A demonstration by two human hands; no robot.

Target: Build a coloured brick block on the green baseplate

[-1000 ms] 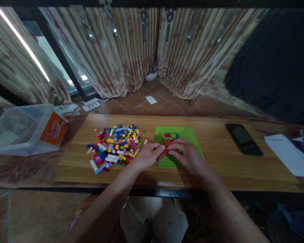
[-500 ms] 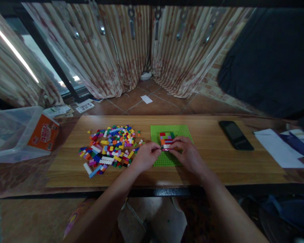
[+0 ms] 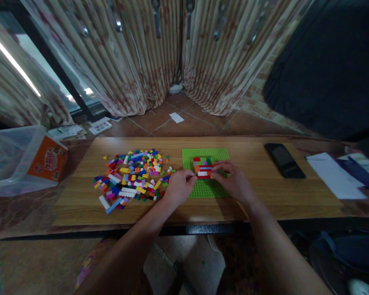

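Observation:
A low block of colourful toy bricks (image 3: 205,163) sits on a green studded baseplate (image 3: 210,191), with red, orange, green, purple and blue pieces in rows. Along its near side lies a white brick (image 3: 203,173), edged at the front by a narrow red toy brick (image 3: 204,177). My left hand (image 3: 180,187) is closed in a pinch at the left end of this red brick. At the other end, the thumb and fingers of my right hand (image 3: 233,180) press together. The fingers partly cover both ends of the brick.
Loose toy bricks (image 3: 135,176) are heaped on the wooden board (image 3: 264,205), left of the baseplate. A black phone (image 3: 284,160) and white papers (image 3: 335,174) lie to the right. At the far left stands a clear plastic bin (image 3: 15,159) with an orange label.
The view has tilted slightly down. My right hand has shifted back and right, uncovering more of the brick block. The red strip at the block's front shows more plainly; my left hand stays at the corner.

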